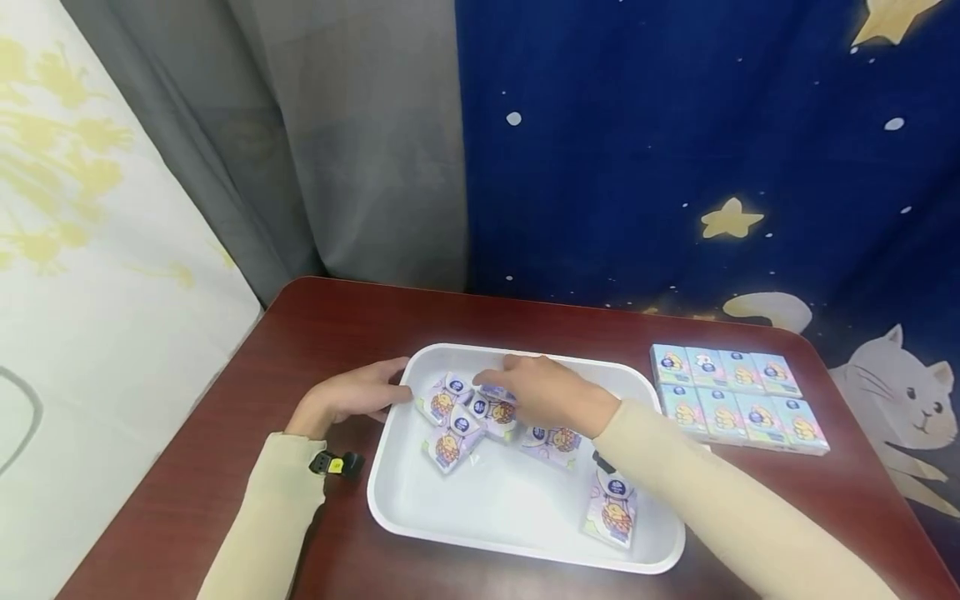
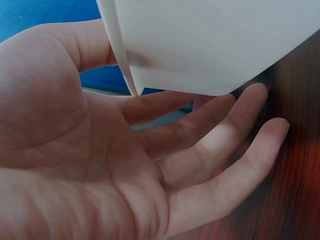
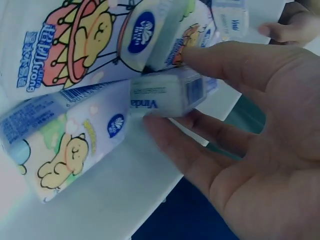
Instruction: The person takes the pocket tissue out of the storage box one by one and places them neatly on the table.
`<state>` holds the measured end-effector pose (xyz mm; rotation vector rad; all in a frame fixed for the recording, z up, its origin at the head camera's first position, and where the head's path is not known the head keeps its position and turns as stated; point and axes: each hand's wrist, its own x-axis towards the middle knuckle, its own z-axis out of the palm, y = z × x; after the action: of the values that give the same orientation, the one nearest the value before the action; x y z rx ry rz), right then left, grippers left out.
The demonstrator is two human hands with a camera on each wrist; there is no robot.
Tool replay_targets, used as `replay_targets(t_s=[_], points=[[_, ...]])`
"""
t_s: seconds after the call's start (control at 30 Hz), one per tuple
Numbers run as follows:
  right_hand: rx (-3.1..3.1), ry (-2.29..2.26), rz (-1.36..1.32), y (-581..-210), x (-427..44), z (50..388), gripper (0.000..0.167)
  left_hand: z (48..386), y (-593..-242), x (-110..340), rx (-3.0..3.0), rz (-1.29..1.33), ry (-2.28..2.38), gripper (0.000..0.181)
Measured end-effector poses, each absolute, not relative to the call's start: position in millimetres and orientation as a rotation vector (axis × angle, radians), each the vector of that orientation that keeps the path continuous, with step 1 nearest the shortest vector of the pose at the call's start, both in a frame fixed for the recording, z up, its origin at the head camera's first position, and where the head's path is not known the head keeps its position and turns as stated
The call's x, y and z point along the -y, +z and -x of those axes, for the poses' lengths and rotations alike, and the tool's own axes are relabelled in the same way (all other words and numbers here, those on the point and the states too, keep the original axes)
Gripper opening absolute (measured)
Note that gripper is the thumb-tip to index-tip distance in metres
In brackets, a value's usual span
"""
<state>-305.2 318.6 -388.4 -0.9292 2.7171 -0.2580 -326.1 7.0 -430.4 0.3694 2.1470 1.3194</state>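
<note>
A white tray (image 1: 517,512) holds several small tissue packs printed with cartoon bears, such as the pack (image 1: 613,510) lying alone near its right front corner. My left hand (image 1: 356,392) holds the tray's left rim, thumb over the edge and fingers (image 2: 200,155) along the outside and underneath. Inside the tray, near its back wall, my right hand (image 1: 551,392) pinches one tissue pack (image 3: 165,95) by its end between thumb and fingers. Other packs lie loosely heaped around that one, and the hand partly hides them in the head view.
Right of the tray, on the dark red table (image 1: 360,321), tissue packs (image 1: 723,412) lie side by side in two neat rows. A grey curtain (image 1: 375,150) and a blue starry curtain (image 1: 600,167) hang behind the table. White patterned cloth (image 1: 112,292) borders its left side.
</note>
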Motion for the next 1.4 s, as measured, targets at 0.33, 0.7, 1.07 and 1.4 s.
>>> replay_targets(t_s=[0.33, 0.7, 1.07, 1.4], points=[[-2.693, -0.360, 0.904, -393.9, -324.9, 313.7, 0.071, 327.7, -430.6, -7.0, -2.154, -0.372, 1.314, 0.059], [-2.741, -0.608, 0.936, -382.5, -355.7, 319.9, 0.063, 326.7, -430.3, -7.1, -2.149, -0.381, 1.321, 0.061], [-2.636, -0.974, 0.857, -375.4, -398.7, 312.6, 0.054, 325.7, -429.5, -7.8, -2.149, -0.377, 1.323, 0.060], [-2.578, -1.151, 0.617, -369.4, -451.7, 283.8, 0.048, 325.5, -429.8, -7.7, -2.142, -0.381, 1.326, 0.060]])
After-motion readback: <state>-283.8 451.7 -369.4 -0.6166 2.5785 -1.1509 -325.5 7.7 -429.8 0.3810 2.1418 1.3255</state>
